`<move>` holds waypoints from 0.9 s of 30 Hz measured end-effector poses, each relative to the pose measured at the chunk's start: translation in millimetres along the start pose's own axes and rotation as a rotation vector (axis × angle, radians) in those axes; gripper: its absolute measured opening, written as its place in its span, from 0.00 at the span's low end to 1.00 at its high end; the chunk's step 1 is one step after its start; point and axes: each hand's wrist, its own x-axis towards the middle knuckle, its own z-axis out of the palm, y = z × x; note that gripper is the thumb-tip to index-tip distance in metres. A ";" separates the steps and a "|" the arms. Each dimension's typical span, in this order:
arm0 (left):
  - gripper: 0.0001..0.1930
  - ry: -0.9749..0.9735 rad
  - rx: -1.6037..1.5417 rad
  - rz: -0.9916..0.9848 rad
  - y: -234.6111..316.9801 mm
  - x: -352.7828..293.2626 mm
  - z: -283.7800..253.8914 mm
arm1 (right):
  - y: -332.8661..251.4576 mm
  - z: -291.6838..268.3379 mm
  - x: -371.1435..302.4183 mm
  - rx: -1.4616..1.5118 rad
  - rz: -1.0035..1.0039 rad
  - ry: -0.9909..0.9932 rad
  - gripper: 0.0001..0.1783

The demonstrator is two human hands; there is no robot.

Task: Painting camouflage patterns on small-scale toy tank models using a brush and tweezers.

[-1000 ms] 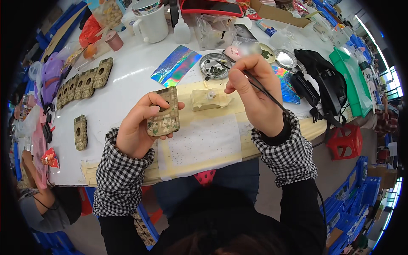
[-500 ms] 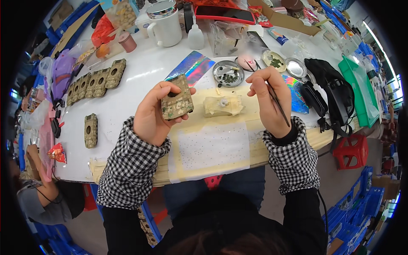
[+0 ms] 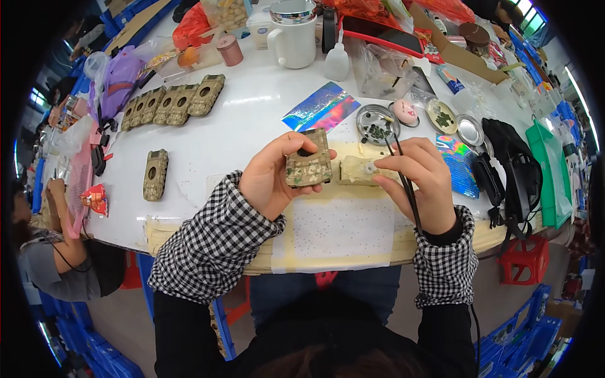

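My left hand [image 3: 270, 173] grips a camouflage-painted model tank hull [image 3: 310, 165], with its round hole near my thumb. Black tweezers [image 3: 409, 194] rest in my right hand [image 3: 430, 183], their tips pointing toward a round metal dish [image 3: 368, 133] of small dark green parts. The thumb and index finger of that hand reach to a small whitish knob [image 3: 370, 168] on a tape-wrapped block [image 3: 350, 172]; whether they touch it I cannot tell. Left of my hands, another camouflage hull [image 3: 155, 176] lies alone. Several more hulls [image 3: 169, 104] form a row farther back.
A speckled white sheet [image 3: 337, 230] is taped along the near edge. Behind stand a white mug [image 3: 292, 41] and a small squeeze bottle [image 3: 338, 62]. On the right are a cream lid with green bits [image 3: 442, 117], a black bag [image 3: 513, 164] and a green tray [image 3: 549, 173]. Another person sits at far left.
My right hand has come down and inward to the knob on the block. The hull stays in my left hand, turned slightly. The whole view has shifted, moving the table's things rightward in the picture.
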 end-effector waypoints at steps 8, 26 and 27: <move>0.10 0.003 -0.046 -0.037 -0.8 -2.3 -0.8 | 0.3 5.3 -0.8 0.005 0.015 -0.018 0.13; 0.07 -0.099 -0.076 -0.074 1.9 -7.7 3.3 | -32.6 10.1 10.6 0.562 0.207 0.206 0.05; 0.08 -0.111 -0.073 -0.073 1.1 -7.8 3.2 | -34.6 15.0 11.8 0.571 0.189 0.199 0.05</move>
